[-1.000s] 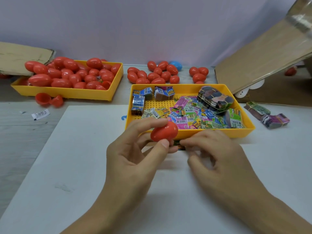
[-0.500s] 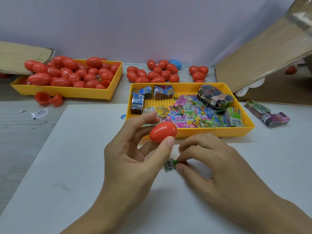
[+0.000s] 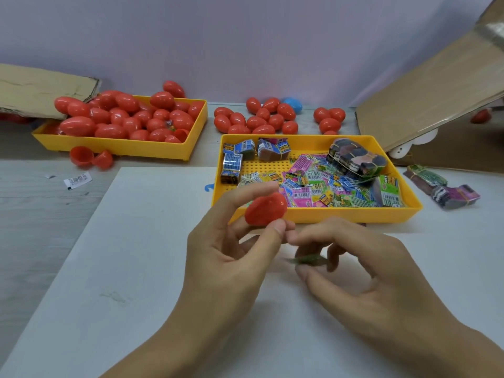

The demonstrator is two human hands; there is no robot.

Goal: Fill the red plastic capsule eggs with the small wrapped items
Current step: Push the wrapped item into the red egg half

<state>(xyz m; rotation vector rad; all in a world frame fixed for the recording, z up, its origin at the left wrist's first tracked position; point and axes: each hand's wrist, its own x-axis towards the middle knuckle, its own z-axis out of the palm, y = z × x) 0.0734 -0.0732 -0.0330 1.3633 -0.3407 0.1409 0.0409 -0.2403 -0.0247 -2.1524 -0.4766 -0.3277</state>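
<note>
Two hands at work over white surface (image 3: pixel 136 268), just in front of near yellow tray (image 3: pixel 313 215). Left hand (image 3: pixel 226 257) pinching red capsule egg (image 3: pixel 266 210) btwn thumb and fingertips, held up off surface; blurred, so open or closed seam can't be told. Right hand (image 3: pixel 362 271) curled round small green wrapped item (image 3: pixel 308 260), pinched at fingertips, low and just right of egg. Probably light, stiff, smooth plastic shell, so slippery; best gripped across widest part, w/ seam left free. Wrapper looks thin, crinkly, weightless; likely needs folding small, held by edges. Loose packets (image 3: pixel 321 186) in near tray; more eggs (image 3: pixel 131 121) heaped in far tray.
</note>
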